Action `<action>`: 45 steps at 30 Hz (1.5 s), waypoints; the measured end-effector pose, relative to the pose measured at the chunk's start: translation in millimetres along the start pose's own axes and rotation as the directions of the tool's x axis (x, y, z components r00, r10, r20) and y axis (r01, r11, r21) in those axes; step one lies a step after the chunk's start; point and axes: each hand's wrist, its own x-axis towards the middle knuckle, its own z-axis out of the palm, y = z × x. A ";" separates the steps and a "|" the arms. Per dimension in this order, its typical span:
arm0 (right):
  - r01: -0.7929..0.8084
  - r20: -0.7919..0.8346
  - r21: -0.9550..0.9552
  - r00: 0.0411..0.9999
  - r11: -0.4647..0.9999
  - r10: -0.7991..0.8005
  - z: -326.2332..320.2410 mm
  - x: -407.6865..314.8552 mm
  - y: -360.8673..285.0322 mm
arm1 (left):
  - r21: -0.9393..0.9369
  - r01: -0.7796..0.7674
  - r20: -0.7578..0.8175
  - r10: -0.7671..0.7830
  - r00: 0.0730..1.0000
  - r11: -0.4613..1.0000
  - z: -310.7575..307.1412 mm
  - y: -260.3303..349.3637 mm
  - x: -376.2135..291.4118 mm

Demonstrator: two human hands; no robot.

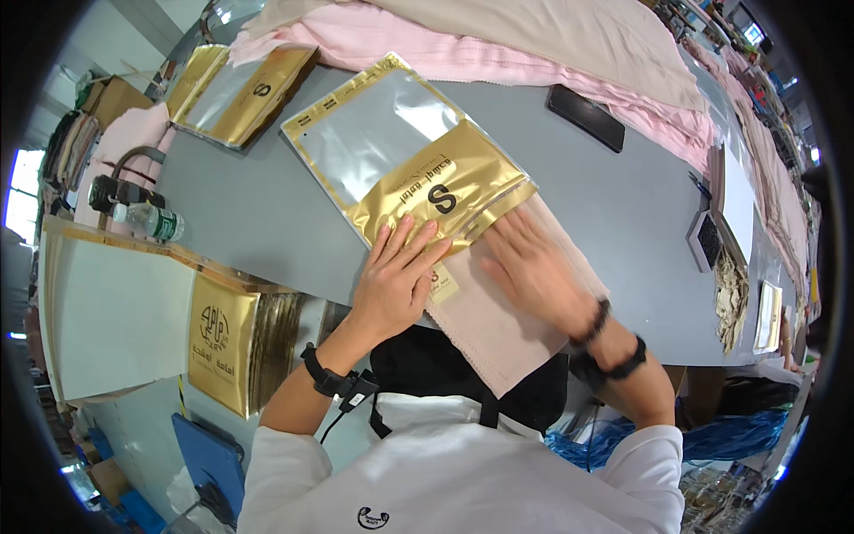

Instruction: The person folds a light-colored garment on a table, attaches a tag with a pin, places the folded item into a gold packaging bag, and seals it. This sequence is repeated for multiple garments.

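A gold-and-clear plastic packaging bag point(407, 153) lies aslant on the grey table, its opening towards me. A folded beige-pink cloth point(514, 320) with a stitched edge reaches from the bag's mouth over the table edge. My left hand point(400, 274) presses flat on the bag's lower left part, fingers spread, holding nothing. Beside its fingertips a small cream tag point(442, 284) rests on the cloth. My right hand point(534, 267), slightly blurred, lies palm down on the cloth at the bag's mouth; its fingertips are at or just under the gold flap, and whether they grip the cloth is unclear.
Pink cloth point(467, 53) and beige cloth spread along the far side. A black phone point(587, 118) lies at the upper right. More gold bags point(247, 93) sit upper left, above a plastic bottle point(150, 221). Packed gold bags point(223, 340) stand in a box below left.
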 end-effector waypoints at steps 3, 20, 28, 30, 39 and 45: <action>0.080 0.175 0.120 0.979 0.990 -0.100 -42.4 -68.5 -25.7 | -0.024 0.012 -0.027 -0.013 1.000 1.000 2.4 -1.8 0.4; 0.016 0.055 0.231 0.998 0.973 -0.029 -33.4 -66.8 -62.4 | 0.018 0.021 -0.126 -0.019 0.992 1.000 14.2 30.9 -46.8; -0.072 -0.029 -0.030 0.997 0.997 0.071 -20.2 -53.1 -57.0 | -0.062 0.085 -0.044 -0.088 0.995 0.994 15.2 21.3 -5.4; -0.079 -0.091 0.041 0.992 0.996 0.082 -19.1 -47.9 -52.3 | 0.033 0.202 0.117 -0.204 0.972 0.979 10.0 14.0 12.7; -0.246 -0.038 0.302 0.962 0.921 0.270 -10.3 -11.6 -49.5 | -0.103 0.073 -0.180 -0.091 0.980 0.992 10.2 -12.8 55.5; -0.167 -0.057 0.355 0.978 0.920 0.200 7.8 14.4 -32.3 | 0.067 0.113 0.115 -0.120 0.986 0.991 3.4 0.9 28.1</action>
